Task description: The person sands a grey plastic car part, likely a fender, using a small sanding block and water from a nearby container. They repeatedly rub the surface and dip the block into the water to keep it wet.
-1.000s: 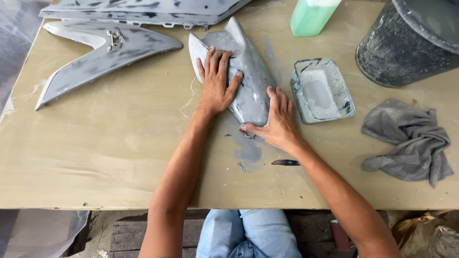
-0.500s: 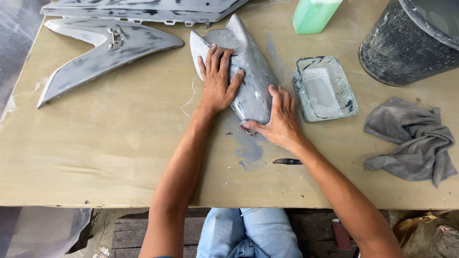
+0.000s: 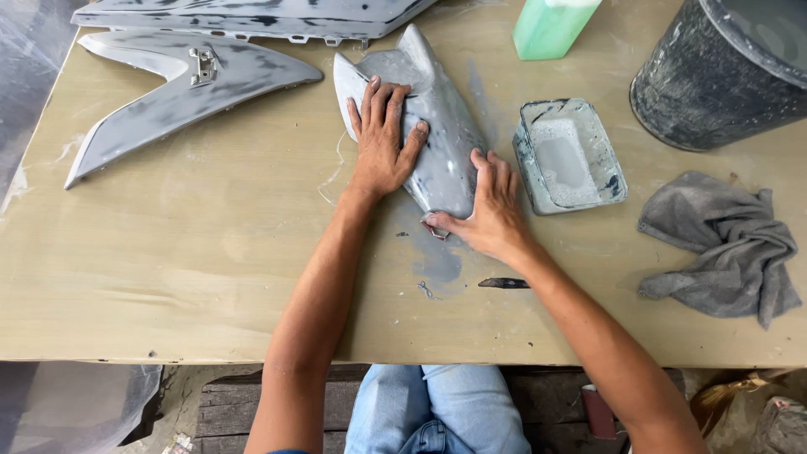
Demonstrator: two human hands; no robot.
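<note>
Change across the three views is small: both hands keep their places on the grey curved panel (image 3: 437, 143), and only the framing shifts a little, so the right hand's position low on the panel reads as steady pressing or rubbing at that end, not as a lift or a turn. That is a judgement; no stroke can be made out.

Left of the panel, a long grey wing-shaped part (image 3: 176, 92) lies flat on the bench (image 3: 168, 277), with another dark-streaked part (image 3: 252, 17) beyond it at the far edge.

The left hand (image 3: 382, 147) rests palm down on the panel's upper left side, its fingers (image 3: 374, 101) spread fairly wide and lying flat on the surface, gripping nothing.

The panel itself lies on the bench with its pointed end away from the person.

The right hand (image 3: 492, 210) covers the panel's near end, fingers loosely apart and curled over the edge, thumb pointing left along the lower rim; whether something thin sits under the palm cannot be told.

Right of the panel stand a shallow rectangular tub (image 3: 525, 160), a green bottle (image 3: 551, 29) beyond it, a dark bucket (image 3: 714, 92), and a crumpled grey rag (image 3: 723, 244).
</note>
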